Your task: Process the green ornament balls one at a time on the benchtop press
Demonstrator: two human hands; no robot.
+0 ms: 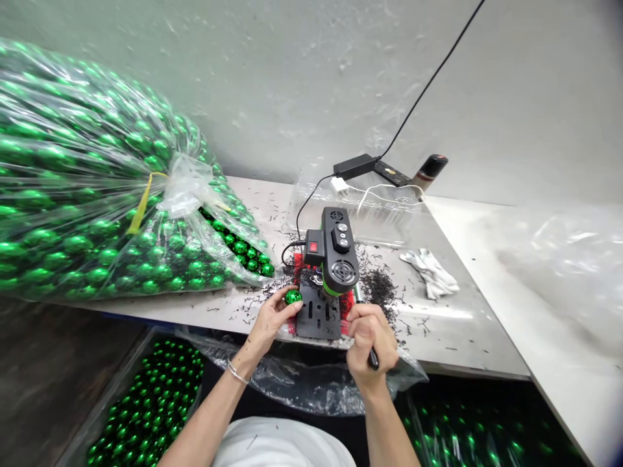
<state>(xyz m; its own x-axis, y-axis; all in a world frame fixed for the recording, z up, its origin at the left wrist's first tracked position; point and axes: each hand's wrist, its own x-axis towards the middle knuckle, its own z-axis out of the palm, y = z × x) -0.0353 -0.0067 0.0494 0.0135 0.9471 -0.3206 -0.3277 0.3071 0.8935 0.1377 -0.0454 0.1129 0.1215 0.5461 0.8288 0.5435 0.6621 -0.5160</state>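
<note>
Green ball [293,297]: it was just beside the left edge of the black machine [339,250].
Left hand [273,316]: its thumb and fingers were pinching this ball.
Right hand [372,340]: its fingers were curled around a black handle [374,359].
Surface [450,334]: it carried the machine, and dark shreds [379,288] were scattered around.
White gloves [431,274]: they lay to the right.
Clear bag [73,168]: it rested at the left, filled with green balls.

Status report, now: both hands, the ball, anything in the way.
Left hand holding green ball beside black machine. Right hand closed around black-ended tool. Possible nuisance: black scraps strewn around machine.
</note>
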